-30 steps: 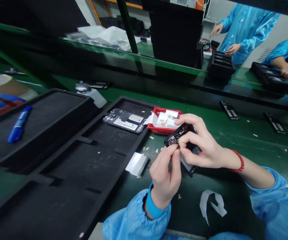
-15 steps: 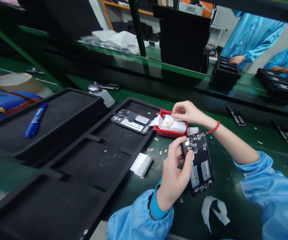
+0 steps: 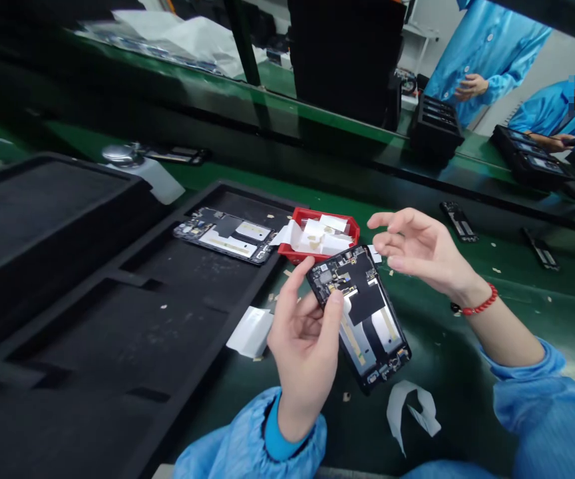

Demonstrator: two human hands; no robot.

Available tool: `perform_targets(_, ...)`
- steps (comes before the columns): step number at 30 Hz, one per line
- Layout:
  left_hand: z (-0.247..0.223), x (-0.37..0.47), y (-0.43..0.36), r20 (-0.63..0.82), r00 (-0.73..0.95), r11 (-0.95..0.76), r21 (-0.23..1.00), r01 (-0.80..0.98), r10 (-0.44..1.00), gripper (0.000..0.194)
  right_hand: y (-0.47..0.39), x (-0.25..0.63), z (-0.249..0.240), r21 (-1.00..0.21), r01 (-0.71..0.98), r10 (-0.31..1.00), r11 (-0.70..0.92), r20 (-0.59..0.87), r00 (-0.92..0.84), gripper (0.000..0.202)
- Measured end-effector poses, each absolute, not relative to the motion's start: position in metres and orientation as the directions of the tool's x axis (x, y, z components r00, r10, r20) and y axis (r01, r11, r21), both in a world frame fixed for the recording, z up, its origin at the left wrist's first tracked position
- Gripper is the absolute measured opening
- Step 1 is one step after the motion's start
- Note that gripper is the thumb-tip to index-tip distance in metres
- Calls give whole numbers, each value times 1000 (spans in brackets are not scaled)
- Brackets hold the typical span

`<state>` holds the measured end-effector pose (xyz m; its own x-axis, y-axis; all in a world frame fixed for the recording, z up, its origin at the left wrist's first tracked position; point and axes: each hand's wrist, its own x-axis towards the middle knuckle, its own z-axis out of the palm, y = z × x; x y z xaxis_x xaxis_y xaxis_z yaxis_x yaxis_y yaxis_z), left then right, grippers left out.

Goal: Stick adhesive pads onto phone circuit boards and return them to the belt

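My left hand [image 3: 307, 332] grips an opened phone [image 3: 360, 316] by its upper left edge, thumb across the circuit board. Its bare insides face up, with two pale strips in the lower half. My right hand [image 3: 420, 253] is raised to the right of the phone, fingers apart, with nothing visible in it. Just left of that hand sits a small red bin [image 3: 295, 256] holding white paper pieces [image 3: 335, 245] with tiny tan bits. Another opened phone [image 3: 230, 235] rests in the black foam tray [image 3: 182, 279].
A curled white paper strip [image 3: 412, 412] and a folded white sheet [image 3: 251, 332] lie on the green table. Two phone parts [image 3: 460, 221] are at the right. A metal-topped bottle [image 3: 122, 156] stands behind a black foam block [image 3: 52, 233]. Co-workers in blue [image 3: 492, 60] stand beyond the ledge.
My right hand has left the red bin, moving right and opening its fingers. The phone in my left hand has tilted and shifted left in view, as the camera turned right.
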<state>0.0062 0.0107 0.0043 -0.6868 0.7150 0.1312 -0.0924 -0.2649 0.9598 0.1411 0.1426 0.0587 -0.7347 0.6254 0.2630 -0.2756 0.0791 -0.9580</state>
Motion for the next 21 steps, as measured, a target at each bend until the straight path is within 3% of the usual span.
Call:
perform_targets(4,2,10,9,308,-702,-315,941,125,641,44,117,142,57,-851,-51,668,523,447,-596,14)
perform_targets(6,-2,12,8,413,-701,-352,905,241,582,45,104,139,54,-773,56,654,632,493,-574,12)
perform_targets(11,-8,16,7,539,-682,-410,836,364,494,47,85,129,49,-753,126,690,646,506,-517,11)
perform_targets(21,-6,15,3,586,-654,-411,808,423,479,51,78,125,50,-789,78,695,610,485,-531,12)
